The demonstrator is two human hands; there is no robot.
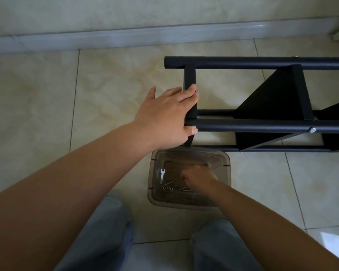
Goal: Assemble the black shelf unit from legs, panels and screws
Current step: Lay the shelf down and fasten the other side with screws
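Shelf unit, lying on its side on the floor, looks stiff and light; the left hand clasps its end panel, while the right hand's grip inside the clear bin cannot be told.

floor: large glossy cream tiles with faint yellowish marbling, thin dark grout lines between them
baseboard: pale grey strip running along the foot of the wall, edge to edge
wall: pale, marbled greenish-cream surface above the baseboard
light: dim and soft overall; a bright window-like reflection on the tile at lower right
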